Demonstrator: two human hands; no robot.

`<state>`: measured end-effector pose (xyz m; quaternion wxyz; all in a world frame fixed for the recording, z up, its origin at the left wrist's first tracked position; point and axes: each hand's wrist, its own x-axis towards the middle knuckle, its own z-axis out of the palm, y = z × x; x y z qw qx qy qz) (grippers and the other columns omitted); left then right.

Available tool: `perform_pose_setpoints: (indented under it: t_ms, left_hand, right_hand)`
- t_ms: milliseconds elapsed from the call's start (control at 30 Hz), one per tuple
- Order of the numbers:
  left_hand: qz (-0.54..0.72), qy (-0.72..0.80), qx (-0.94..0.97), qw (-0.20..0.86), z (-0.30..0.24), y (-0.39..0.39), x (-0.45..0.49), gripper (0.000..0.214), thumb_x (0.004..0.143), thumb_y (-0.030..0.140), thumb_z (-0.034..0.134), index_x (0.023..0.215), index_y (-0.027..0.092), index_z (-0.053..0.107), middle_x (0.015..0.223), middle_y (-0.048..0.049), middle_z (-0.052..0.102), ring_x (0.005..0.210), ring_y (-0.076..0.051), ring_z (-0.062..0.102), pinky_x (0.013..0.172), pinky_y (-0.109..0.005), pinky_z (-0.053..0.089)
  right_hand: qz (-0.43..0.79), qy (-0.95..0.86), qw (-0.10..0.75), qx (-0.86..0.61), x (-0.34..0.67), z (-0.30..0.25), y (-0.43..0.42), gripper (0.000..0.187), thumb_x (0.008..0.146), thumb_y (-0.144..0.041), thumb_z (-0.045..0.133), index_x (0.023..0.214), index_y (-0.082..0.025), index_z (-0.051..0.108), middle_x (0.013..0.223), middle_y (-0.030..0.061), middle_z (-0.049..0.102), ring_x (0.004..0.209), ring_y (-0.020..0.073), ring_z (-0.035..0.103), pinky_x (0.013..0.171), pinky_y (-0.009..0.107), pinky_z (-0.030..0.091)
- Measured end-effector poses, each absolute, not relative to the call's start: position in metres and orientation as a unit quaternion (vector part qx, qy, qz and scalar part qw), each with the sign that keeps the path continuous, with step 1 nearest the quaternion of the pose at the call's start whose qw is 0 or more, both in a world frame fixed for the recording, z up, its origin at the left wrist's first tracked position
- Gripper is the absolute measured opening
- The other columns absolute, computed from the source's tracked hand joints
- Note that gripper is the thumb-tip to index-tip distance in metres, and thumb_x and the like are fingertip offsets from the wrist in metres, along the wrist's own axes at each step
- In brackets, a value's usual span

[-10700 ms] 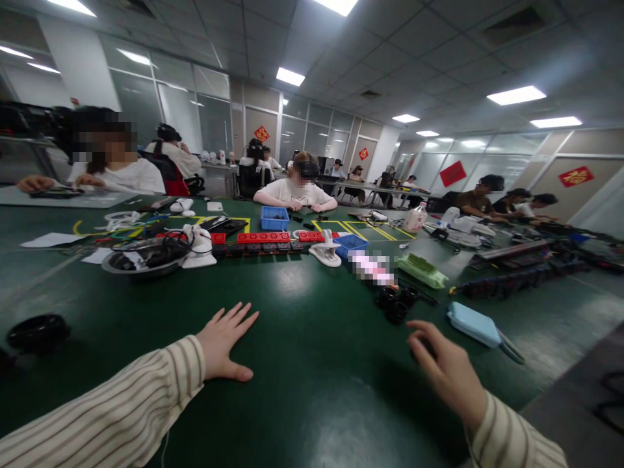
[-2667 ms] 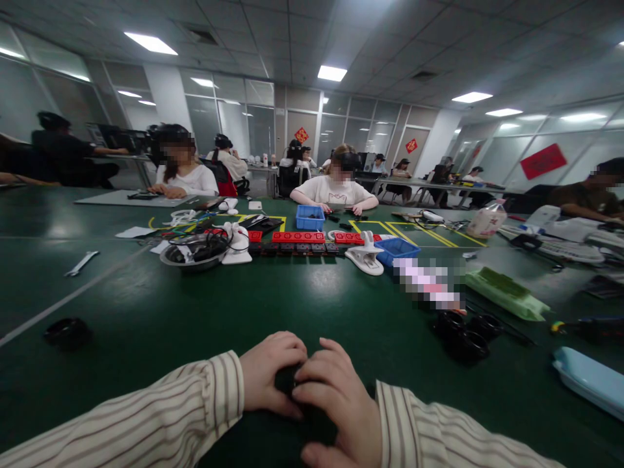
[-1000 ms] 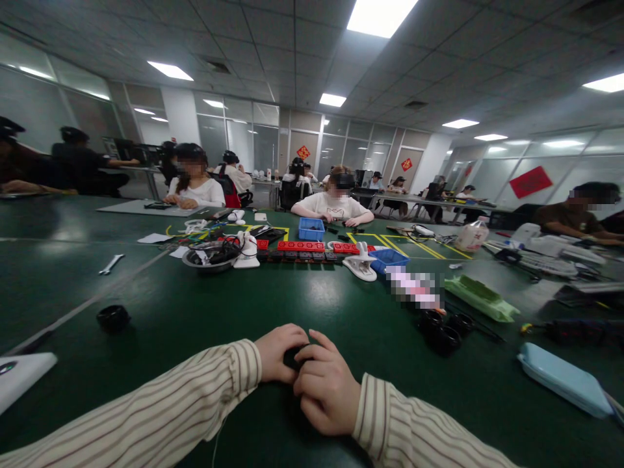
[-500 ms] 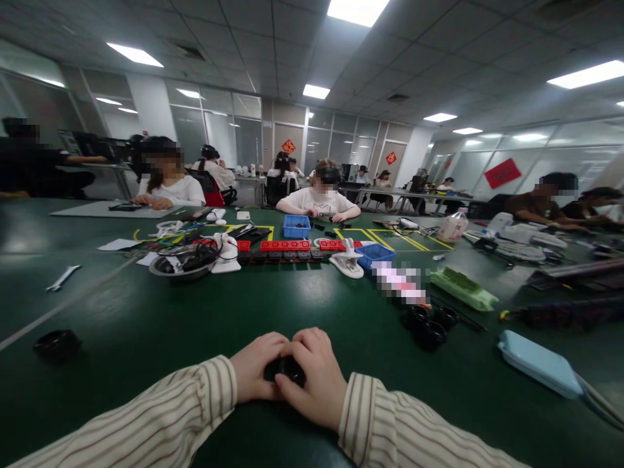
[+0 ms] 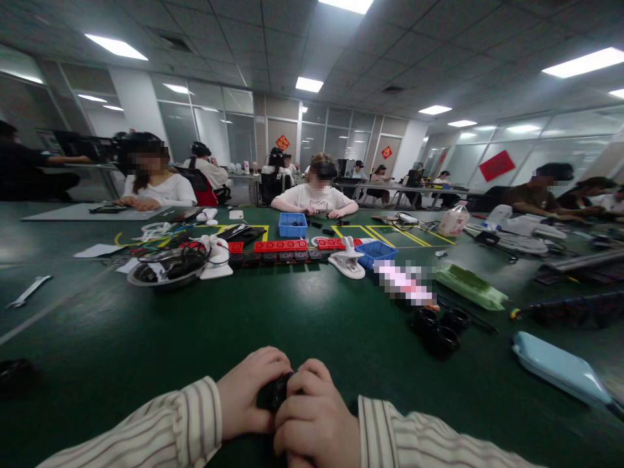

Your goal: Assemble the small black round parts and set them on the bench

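My left hand (image 5: 248, 398) and my right hand (image 5: 314, 424) are clasped together low over the green table (image 5: 146, 338), both closed around a small black round part (image 5: 274, 393). Only a sliver of that part shows between my fingers. Three similar black round parts (image 5: 439, 327) lie together on the table to the right, well beyond my hands. Striped sleeves cover both my wrists.
A metal bowl (image 5: 163, 270) of cables, red and black power strips (image 5: 277, 250), two blue bins (image 5: 292, 225), a white clip stand (image 5: 347, 262), a green packet (image 5: 470, 286) and a light blue case (image 5: 560, 369) sit on the table. A wrench (image 5: 28, 291) lies left. Other people sit opposite.
My clasped hands have drawn closer to me and lower in view, still around the black part. The view has shifted slightly; earlier my hands lay apart, flat on the table.
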<state>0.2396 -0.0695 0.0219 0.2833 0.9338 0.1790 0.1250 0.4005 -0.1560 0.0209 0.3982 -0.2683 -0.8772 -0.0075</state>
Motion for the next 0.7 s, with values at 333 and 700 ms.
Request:
perform_pose_setpoints:
  t_ms: [333,700]
  left_hand:
    - [0.144,0.163,0.925,0.312,0.017,-0.066,0.236,0.043,0.066,0.043,0.065,0.101,0.019,0.054,0.103,-0.0064,0.053,0.095,-0.025,0.049,0.088,-0.04,0.04]
    - [0.12,0.121,0.942,0.29,0.014,-0.059,0.235,0.026,0.068,0.04,0.066,0.089,0.024,0.063,0.106,-0.0018,0.053,0.101,-0.023,0.048,0.091,-0.036,0.039]
  right_hand:
    - [0.071,-0.76,0.381,-0.522,0.386,0.03,-0.152,0.038,0.067,-0.048,0.063,0.085,-0.016,0.054,0.088,0.0058,0.05,0.082,0.0196,0.043,0.075,0.037,0.036]
    - [0.085,-0.875,0.346,-0.329,0.396,0.034,-0.155,0.017,0.061,-0.018,0.043,0.073,-0.021,0.055,0.084,-0.0001,0.06,0.091,0.0168,0.048,0.092,0.038,0.031]
